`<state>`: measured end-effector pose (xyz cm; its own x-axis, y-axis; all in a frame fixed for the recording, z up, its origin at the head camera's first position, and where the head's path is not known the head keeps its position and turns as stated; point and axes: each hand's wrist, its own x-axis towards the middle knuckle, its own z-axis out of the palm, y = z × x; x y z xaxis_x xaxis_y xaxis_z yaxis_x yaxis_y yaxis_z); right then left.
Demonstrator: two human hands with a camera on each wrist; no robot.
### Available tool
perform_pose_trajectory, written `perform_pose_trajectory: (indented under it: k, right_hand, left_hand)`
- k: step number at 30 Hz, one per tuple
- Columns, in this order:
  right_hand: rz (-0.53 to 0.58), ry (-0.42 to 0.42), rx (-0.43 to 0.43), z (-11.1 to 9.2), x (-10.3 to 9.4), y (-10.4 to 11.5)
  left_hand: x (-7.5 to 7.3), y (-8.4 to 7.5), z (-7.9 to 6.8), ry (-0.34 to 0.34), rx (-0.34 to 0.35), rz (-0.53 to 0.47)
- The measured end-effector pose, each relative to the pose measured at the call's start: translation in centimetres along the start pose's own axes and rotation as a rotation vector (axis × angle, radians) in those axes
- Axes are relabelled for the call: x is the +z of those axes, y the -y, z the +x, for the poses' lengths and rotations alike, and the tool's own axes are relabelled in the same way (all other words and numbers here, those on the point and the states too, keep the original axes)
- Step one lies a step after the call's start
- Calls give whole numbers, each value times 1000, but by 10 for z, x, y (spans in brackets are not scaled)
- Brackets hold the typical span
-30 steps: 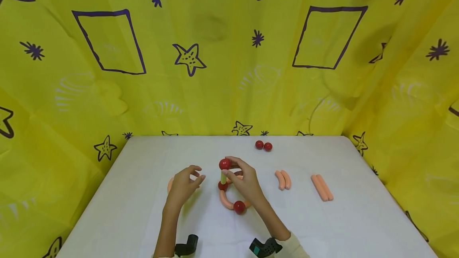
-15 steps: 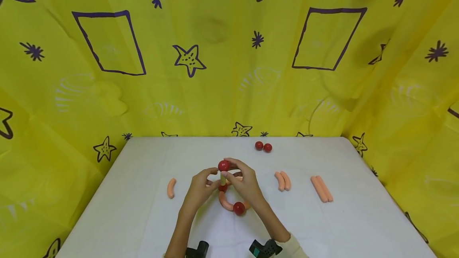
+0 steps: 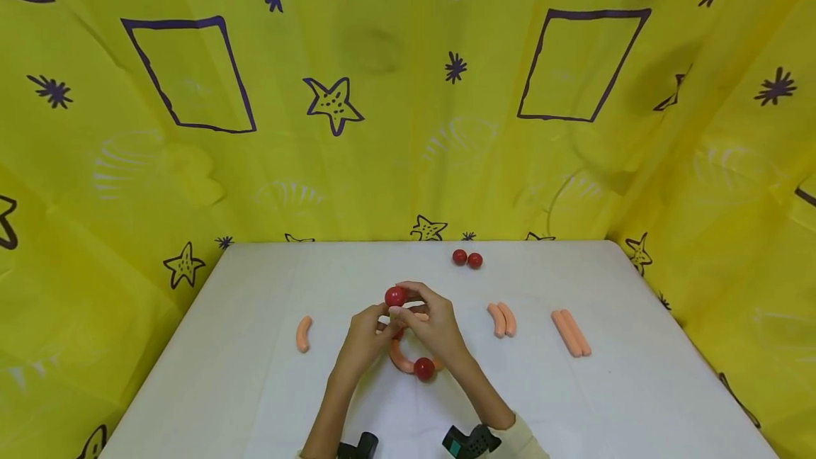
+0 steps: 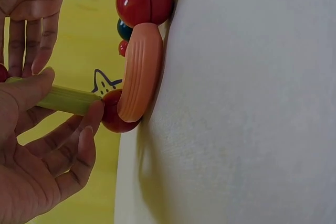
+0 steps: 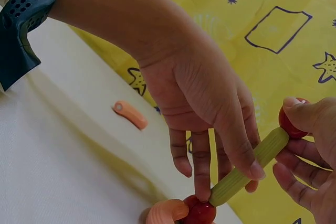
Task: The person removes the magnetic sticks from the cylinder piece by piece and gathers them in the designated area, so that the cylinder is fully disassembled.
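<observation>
A green ribbed rod (image 5: 273,144) stands nearly upright between two red balls. My left hand (image 3: 365,337) pinches this rod between thumb and fingers, its fingertips close to the lower red ball (image 4: 114,116). The upper red ball (image 3: 394,296) is held by my right hand (image 3: 438,323), thumb on one side and fingers on the other. That lower ball joins a curved orange piece (image 4: 142,72), part of a ring lying on the table. A further red ball (image 3: 423,369) sits at the ring's near side. My right hand hides part of the ring in the head view.
On the white table (image 3: 210,388), one curved orange piece (image 3: 303,334) lies left. Two curved pieces (image 3: 502,320) and two straight orange rods (image 3: 571,333) lie right. Two loose red balls (image 3: 467,258) lie behind. A dark blue ball (image 4: 124,30) shows beyond the ring. Yellow curtain surrounds the table.
My left hand has moved right from beside the ring and taken hold of the green rod. My right hand stays at the upper ball, which has shifted slightly left.
</observation>
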<state>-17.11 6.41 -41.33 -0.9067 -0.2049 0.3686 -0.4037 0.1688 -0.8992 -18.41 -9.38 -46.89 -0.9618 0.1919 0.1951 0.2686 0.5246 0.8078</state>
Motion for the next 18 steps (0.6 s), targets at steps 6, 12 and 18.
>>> perform_pose_trajectory:
  k: [6,12,18]
  right_hand:
    - [-1,13,0,-1,1,-1]
    - [-4,21,-23,-1,2,-1]
    - [-56,4,-66,-2,3,1]
  left_hand:
    - [1,-1,-1,-26,17,20]
    - [0,-3,-1,-28,24,37]
    - [0,-4,0,-29,15,50]
